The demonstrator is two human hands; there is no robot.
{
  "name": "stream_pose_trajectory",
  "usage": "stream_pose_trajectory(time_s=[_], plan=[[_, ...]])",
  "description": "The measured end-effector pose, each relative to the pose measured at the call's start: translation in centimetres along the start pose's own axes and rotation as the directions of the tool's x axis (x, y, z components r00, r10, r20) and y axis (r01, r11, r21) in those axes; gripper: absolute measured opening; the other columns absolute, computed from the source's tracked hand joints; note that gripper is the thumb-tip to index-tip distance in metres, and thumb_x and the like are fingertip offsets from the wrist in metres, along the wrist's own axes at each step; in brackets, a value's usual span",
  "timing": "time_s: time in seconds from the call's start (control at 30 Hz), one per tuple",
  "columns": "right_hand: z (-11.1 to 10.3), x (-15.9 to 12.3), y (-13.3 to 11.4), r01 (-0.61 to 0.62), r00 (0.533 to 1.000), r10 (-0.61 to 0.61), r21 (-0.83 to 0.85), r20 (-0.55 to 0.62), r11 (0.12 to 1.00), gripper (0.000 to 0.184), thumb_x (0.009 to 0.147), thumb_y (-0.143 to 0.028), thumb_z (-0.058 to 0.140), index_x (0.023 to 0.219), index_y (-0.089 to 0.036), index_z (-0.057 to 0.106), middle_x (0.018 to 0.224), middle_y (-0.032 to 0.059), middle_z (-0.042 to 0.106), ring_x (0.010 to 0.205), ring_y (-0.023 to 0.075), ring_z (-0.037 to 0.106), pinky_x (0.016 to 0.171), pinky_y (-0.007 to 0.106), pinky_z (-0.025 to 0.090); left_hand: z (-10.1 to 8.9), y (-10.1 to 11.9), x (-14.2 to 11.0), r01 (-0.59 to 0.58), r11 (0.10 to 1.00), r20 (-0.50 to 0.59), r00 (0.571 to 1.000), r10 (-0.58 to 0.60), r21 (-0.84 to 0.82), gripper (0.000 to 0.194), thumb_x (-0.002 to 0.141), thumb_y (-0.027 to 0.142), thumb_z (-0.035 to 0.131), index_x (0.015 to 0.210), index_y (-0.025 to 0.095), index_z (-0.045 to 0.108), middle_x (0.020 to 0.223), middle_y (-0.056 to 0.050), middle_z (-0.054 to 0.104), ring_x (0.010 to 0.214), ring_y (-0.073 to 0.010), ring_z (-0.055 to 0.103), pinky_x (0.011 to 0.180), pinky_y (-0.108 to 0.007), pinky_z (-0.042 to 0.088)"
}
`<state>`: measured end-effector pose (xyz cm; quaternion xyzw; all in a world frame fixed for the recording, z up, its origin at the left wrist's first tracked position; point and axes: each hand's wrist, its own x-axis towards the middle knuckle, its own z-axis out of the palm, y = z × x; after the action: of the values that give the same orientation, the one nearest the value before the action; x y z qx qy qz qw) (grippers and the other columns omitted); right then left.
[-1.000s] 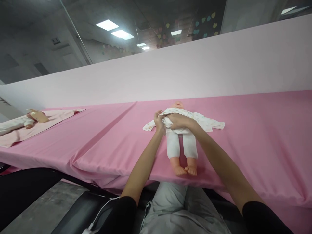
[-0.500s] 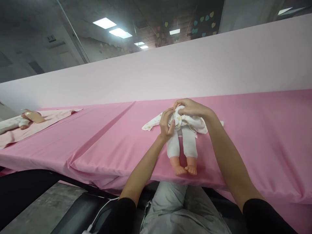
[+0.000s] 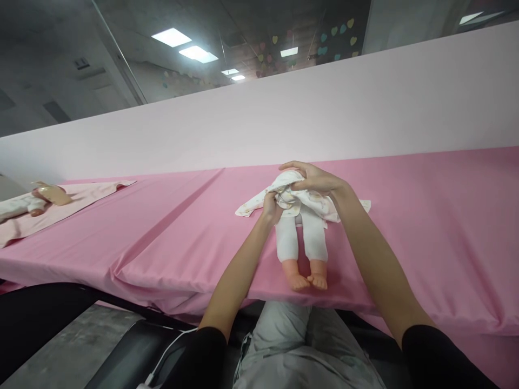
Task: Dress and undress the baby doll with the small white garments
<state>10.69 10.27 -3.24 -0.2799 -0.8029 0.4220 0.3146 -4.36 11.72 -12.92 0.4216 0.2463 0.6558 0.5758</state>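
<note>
Baby doll [image 3: 302,237] lies on its back on the counter [image 3: 162,243], mid-span, feet toward the person and close to the near edge. Legs are in white leggings [image 3: 287,237], bare feet [image 3: 308,280] sticking out. A white printed top [image 3: 314,208] is bunched up high on the torso, with one sleeve [image 3: 249,209] out flat to the left of the image and the other [image 3: 357,208] out to the right. The doll's head is hidden behind the bunched fabric and the hands.

Left hand [image 3: 271,208] is closed, fingers pinching the top at the doll's side. Right hand [image 3: 312,179] lies across the upper bunch, fingers curled over and gripping the fabric. The two hands are just beside each other.

Further left on the same counter, a second doll [image 3: 24,204] lies on a pale pink cloth [image 3: 77,205], well apart from the hands. The counter has a pink cover with a long crease [image 3: 170,221]. Behind it stands a paler pink backdrop [image 3: 259,108]. Paper hearts [image 3: 338,38] hang beyond it. Below the near edge: the person's grey trousers [image 3: 300,346], black sleeves [image 3: 441,356], and a white cable [image 3: 170,351].
</note>
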Motion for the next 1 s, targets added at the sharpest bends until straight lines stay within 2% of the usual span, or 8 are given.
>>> stream_pose_trajectory(time_s=[0.1,0.2,0.4,0.57,0.7,0.83,0.9,1.0], plan=[[0.9,0.5,0.5,0.023,1.0,-0.021,0.173,-0.016,0.985,0.067,0.065,-0.014,0.059,0.129,-0.026,0.045,0.085,-0.001,0.058,0.071,0.0121,0.055,0.06,0.021,0.046,-0.2,0.9,-0.2,0.018,0.998,0.009,1.0,-0.017,-0.062,0.032,0.078,0.036,0.045,0.088,0.012,0.064,0.088,-0.011,0.067,0.099,-0.0275,0.063,0.084,-0.043,0.052],[1.8,0.8,0.7,-0.033,0.999,0.044,0.402,-0.019,0.915,0.068,0.069,-0.013,0.057,0.133,-0.026,0.042,0.081,-0.0009,0.061,0.067,0.0126,0.057,0.06,0.023,0.049,0.2,1.6,-0.9,-0.016,0.995,0.104,0.994,0.026,-0.095,0.039,0.08,0.048,0.045,0.085,0.013,0.063,0.09,-0.011,0.067,0.097,-0.0293,0.063,0.085,-0.047,0.052],[2.4,0.6,0.2,-0.179,0.983,0.165,0.641,0.083,0.746,0.039,0.078,-0.02,0.061,0.116,-0.015,0.056,0.08,0.0041,0.064,0.073,0.0156,0.061,0.065,0.025,0.052,0.6,2.2,-1.8,0.147,0.985,0.217,0.962,-0.164,0.088,0.057,0.077,0.065,0.047,0.088,0.012,0.063,0.085,-0.013,0.067,0.091,-0.0311,0.064,0.078,-0.045,0.053],[2.1,0.6,0.1,-0.158,0.986,0.151,0.692,0.071,0.705,0.048,0.076,-0.014,0.062,0.122,-0.019,0.051,0.065,-0.003,0.058,0.058,0.0106,0.055,0.055,0.021,0.049,-0.6,2.0,-1.0,0.181,0.983,0.223,0.958,-0.18,0.019,0.042,0.074,0.053,0.061,0.091,0.015,0.063,0.09,-0.009,0.068,0.089,-0.0259,0.065,0.084,-0.041,0.052],[0.9,-0.2,-0.3,-0.079,0.994,0.106,0.586,-0.012,0.807,0.054,0.073,-0.017,0.065,0.125,-0.018,0.048,0.065,-0.004,0.056,0.052,0.008,0.05,0.051,0.018,0.045,-1.1,0.9,-0.5,0.164,0.986,0.248,0.956,-0.158,-0.003,0.037,0.075,0.043,0.064,0.1,0.015,0.063,0.095,-0.009,0.068,0.095,-0.0239,0.064,0.091,-0.04,0.049],[-1.7,-2.3,-1.5,-0.009,0.992,0.043,0.277,-0.116,0.961,0.059,0.07,-0.024,0.068,0.126,-0.022,0.049,0.068,-0.0036,0.056,0.054,0.0089,0.051,0.051,0.02,0.044,-1.7,-0.8,-1.4,0.002,0.978,0.166,0.985,-0.037,0.21,0.031,0.08,0.044,0.056,0.095,0.017,0.063,0.078,-0.006,0.067,0.08,-0.0201,0.065,0.086,-0.04,0.05],[-3.2,-3.5,-2.2,0.008,0.984,0.004,0.066,-0.177,0.998,0.058,0.068,-0.025,0.07,0.123,-0.023,0.053,0.068,-0.0036,0.056,0.058,0.0104,0.053,0.054,0.022,0.045,-2.4,-1.4,-2.4,-0.152,0.888,0.202,0.977,0.069,0.434,0.022,0.08,0.037,0.056,0.089,0.019,0.065,0.074,-0.005,0.067,0.077,-0.0183,0.064,0.087,-0.04,0.049],[-4.9,-5.0,-2.9,0.017,0.971,-0.054,-0.156,-0.233,0.988,0.051,0.068,-0.027,0.069,0.118,-0.024,0.058,0.07,-0.0027,0.056,0.063,0.0122,0.055,0.06,0.025,0.046,-4.1,-1.7,-3.9,-0.389,0.658,0.419,0.9,0.121,0.644,0.014,0.076,0.029,0.06,0.083,0.021,0.069,0.089,-0.007,0.069,0.094,-0.0205,0.063,0.098,-0.04,0.044]])
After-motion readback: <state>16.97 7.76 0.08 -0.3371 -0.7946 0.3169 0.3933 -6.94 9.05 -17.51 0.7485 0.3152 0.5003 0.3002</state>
